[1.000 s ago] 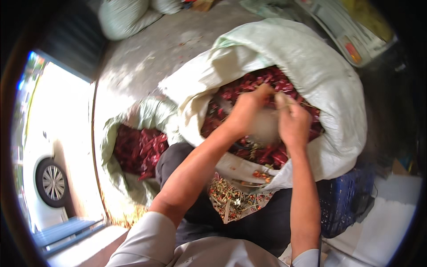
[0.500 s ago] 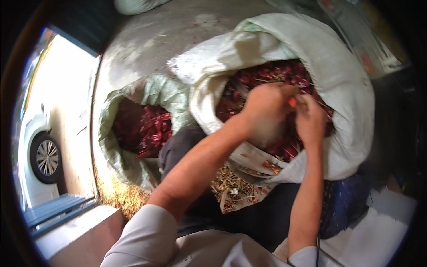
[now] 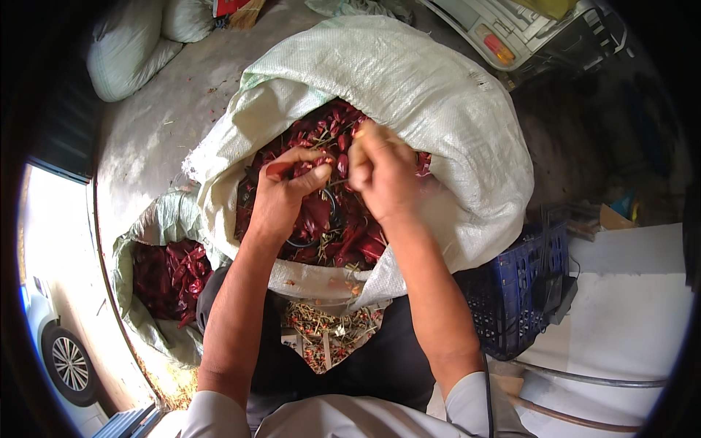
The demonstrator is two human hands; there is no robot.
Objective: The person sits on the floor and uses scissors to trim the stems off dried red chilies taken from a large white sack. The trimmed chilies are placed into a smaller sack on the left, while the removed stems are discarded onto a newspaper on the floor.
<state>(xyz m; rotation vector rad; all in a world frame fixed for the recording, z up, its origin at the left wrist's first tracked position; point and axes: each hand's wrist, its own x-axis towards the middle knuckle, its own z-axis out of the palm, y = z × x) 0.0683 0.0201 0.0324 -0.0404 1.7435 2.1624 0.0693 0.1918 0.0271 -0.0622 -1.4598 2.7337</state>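
Observation:
A big white woven sack [image 3: 445, 102] stands open before me, its folded rim around dark red dried chillies [image 3: 343, 244] mixed with dry stems. Among them shows part of a dark round rim [image 3: 299, 241]. My left hand [image 3: 288, 190] is over the sack's mouth, fingers bent around a dried red chilli [image 3: 277, 169]. A little to the right, my right hand [image 3: 380, 171] is raised with curled fingers, blurred at the tips; I cannot make out what is pinched there. Between my legs lie loose stems and seeds [image 3: 328, 325] below the sack.
A smaller pale green sack [image 3: 161, 219] of chillies stands at my left. A blue plastic crate [image 3: 511, 292] is at my right. Full white sacks [image 3: 128, 58] lie at upper left, a vehicle's tail lamp [image 3: 496, 44] shows upper right, and a car wheel [image 3: 67, 365] outside at left.
My hands, earlier together at the right of the sack's opening, have separated, the left one moving leftward with a chilli. The whole view has shifted, putting the sacks further left.

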